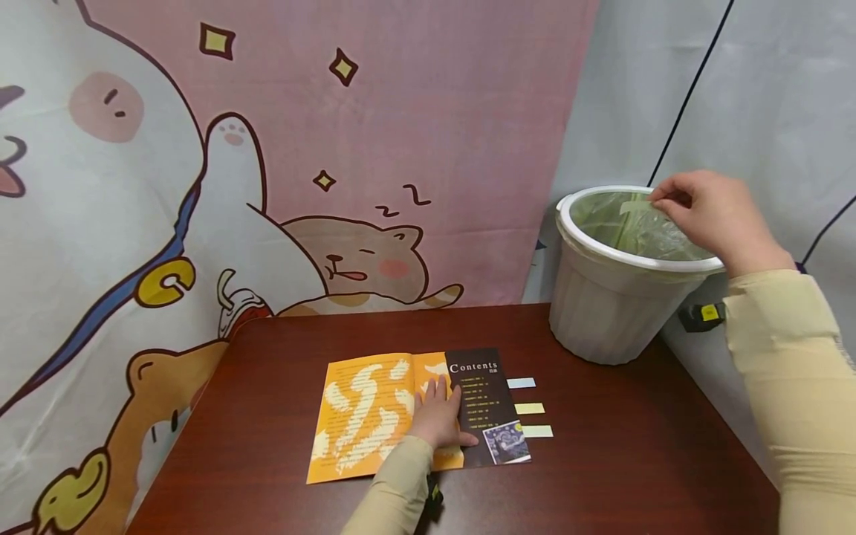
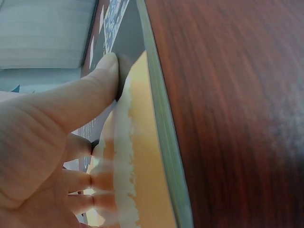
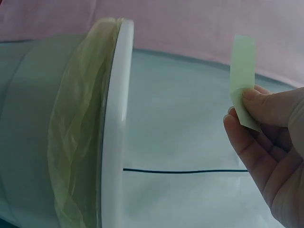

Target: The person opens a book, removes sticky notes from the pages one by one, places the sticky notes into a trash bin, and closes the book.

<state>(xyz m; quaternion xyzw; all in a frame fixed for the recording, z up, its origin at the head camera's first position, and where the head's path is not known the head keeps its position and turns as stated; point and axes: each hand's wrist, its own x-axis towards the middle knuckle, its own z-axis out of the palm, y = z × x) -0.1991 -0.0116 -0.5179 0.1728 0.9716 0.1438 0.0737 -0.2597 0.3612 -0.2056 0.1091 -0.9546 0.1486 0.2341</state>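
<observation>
An open booklet (image 1: 364,416) lies on the table, with orange-and-white pages and a black "Contents" strip. My left hand (image 1: 438,420) rests on it with fingers spread; in the left wrist view its thumb (image 2: 99,78) lies against the dark strip near the booklet's edge. Above the opening of a white trash bin (image 1: 602,312), my right hand (image 1: 725,215) pinches a pale green sticky tab (image 3: 243,64) between thumb and fingers. Light blue (image 1: 522,383), pale yellow (image 1: 530,408) and pale green (image 1: 538,431) tabs stick out from the booklet's right side.
A translucent yellowish liner (image 3: 76,128) folds over the bin's white rim (image 3: 116,118). The bin stands at the back right of the dark red-brown table (image 1: 622,461). Behind the table hangs a pink cartoon-printed cloth (image 1: 468,148).
</observation>
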